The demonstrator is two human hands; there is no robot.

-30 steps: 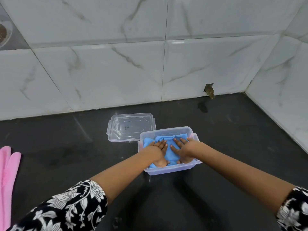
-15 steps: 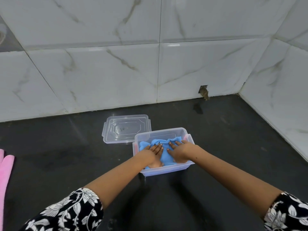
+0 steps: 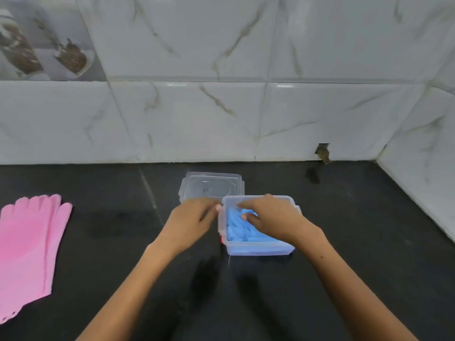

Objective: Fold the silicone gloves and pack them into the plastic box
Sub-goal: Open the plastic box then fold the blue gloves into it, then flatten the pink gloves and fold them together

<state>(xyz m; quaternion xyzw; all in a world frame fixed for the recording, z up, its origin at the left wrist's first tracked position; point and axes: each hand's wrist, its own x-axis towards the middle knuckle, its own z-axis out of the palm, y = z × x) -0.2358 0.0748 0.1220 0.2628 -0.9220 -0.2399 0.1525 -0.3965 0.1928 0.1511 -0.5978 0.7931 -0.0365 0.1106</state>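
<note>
Pressing blue gloves [image 3: 240, 228] in box [image 3: 261, 251]: right hand [image 3: 273, 217] relaxed; left hand [image 3: 189, 222] grip unclear; lid [image 3: 211, 185] marking illegible

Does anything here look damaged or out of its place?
Yes. The wall tile has a broken hole at its bottom edge, right of the plastic box. The pink gloves lie unpacked on the counter, far left.

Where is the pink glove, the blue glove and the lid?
pink glove [image 3: 29, 244], head view, on its palm.
blue glove [image 3: 237, 228], head view, on its folded top.
lid [image 3: 209, 187], head view, on its flat middle.
</note>
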